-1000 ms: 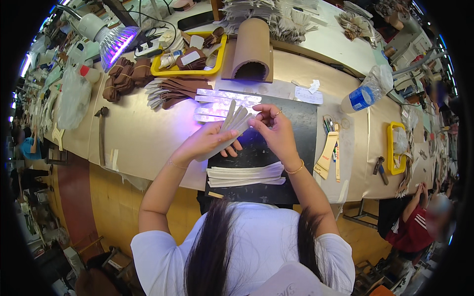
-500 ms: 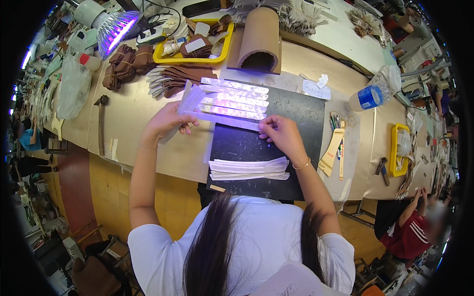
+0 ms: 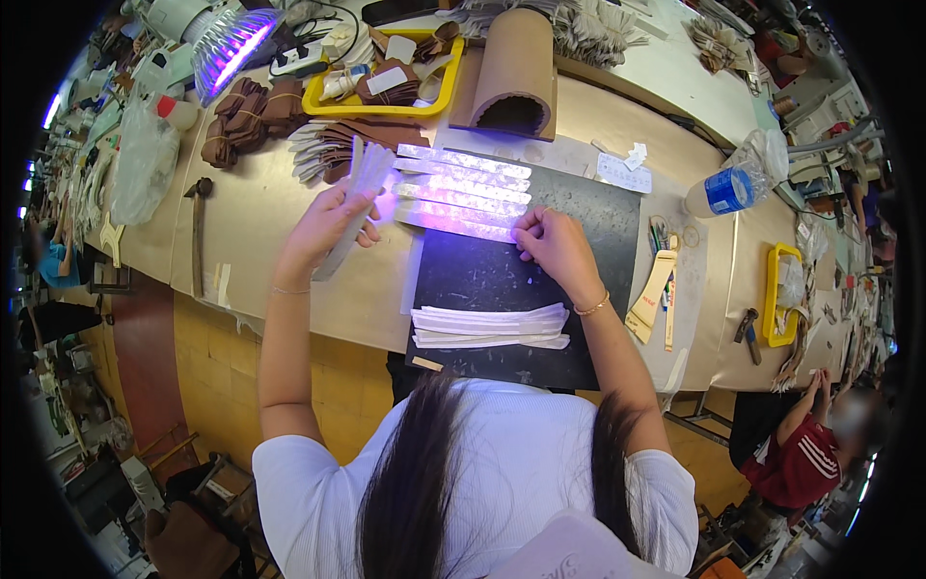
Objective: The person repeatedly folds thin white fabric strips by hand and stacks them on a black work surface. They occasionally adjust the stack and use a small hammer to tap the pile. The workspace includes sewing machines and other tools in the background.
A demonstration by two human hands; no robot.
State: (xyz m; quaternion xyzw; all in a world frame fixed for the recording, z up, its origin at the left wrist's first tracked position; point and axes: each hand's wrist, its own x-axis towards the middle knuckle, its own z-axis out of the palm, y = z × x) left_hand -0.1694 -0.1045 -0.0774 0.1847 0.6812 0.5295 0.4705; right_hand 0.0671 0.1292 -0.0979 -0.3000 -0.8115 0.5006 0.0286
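A bundle of pale, narrow strips (image 3: 347,216) is closed in my left hand (image 3: 326,228), fanning up past the fingers at the left edge of the black board (image 3: 463,275). My right hand (image 3: 558,253) pinches at the right end of the nearest laid strip (image 3: 458,226), thumb and forefinger together. Several shiny whitish strips (image 3: 463,183) lie side by side across the board's far part, lit purple at their left ends. Closer to my body, a stack of white strips (image 3: 490,326) rests on the same board.
A lit lamp (image 3: 231,53) hangs at the upper left. Beyond the strips stand a yellow tray (image 3: 376,109) and a brown half-tube (image 3: 514,72). Brown pieces (image 3: 253,121) and a hammer (image 3: 199,227) lie left; a bottle (image 3: 719,191) and pens (image 3: 667,301) are right.
The strip that stretched between my hands now lies along the row on the board. My left hand has turned its bundle more upright; my right hand has moved slightly away from me.
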